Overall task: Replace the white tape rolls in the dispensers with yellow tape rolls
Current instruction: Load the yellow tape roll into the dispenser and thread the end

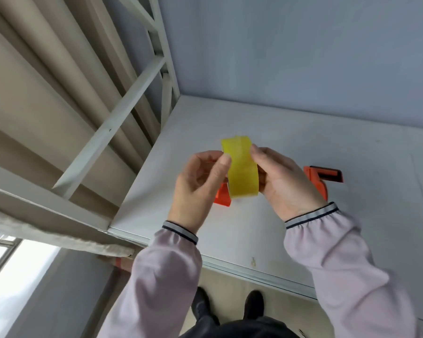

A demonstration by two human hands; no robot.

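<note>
A yellow tape roll (242,170) is held up above the white table (352,228), seen edge-on. My right hand (286,181) grips it from the right side. My left hand (200,181) pinches its upper left edge with thumb and fingers. An orange tape dispenser (324,175) lies on the table behind my hands, mostly hidden; one orange part (221,197) shows below the roll. No white tape roll is visible.
A grey wall rises behind the table. A white metal frame (122,113) and beige curtain stand to the left. The table's front edge (230,262) runs across below my wrists, with my shoes on the floor beneath.
</note>
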